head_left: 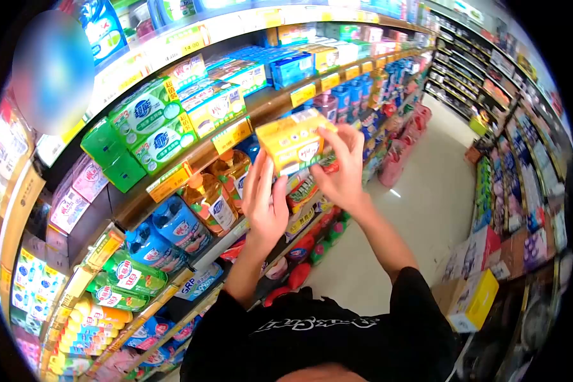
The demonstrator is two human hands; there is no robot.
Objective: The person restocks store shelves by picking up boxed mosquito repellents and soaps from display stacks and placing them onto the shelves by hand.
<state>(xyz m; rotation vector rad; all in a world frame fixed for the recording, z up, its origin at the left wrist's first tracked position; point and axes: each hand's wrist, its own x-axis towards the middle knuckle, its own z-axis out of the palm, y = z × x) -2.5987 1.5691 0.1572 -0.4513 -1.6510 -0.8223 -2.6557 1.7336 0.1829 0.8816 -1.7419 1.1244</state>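
Observation:
Both hands hold a yellow soap pack (pixel 293 139), a small box with a white, red-lettered label, up in front of the shelves. My right hand (pixel 345 167) grips its right end, with fingers at the top edge and the thumb low on the near side. My left hand (pixel 264 200) supports the lower left corner, its fingers extended up against the side. Behind the pack runs a shelf edge with a yellow price tag (pixel 232 135). Green soap packs (pixel 153 121) and yellow-and-white soap packs (pixel 218 109) are stacked on that shelf.
Lower shelves hold blue detergent bottles (pixel 179 223), amber bottles (pixel 211 202) and green bottles (pixel 134 272). To the right runs a pale floor aisle (pixel 388 239). Across it stand more stocked shelves (pixel 522 172) and a yellow carton (pixel 474 302).

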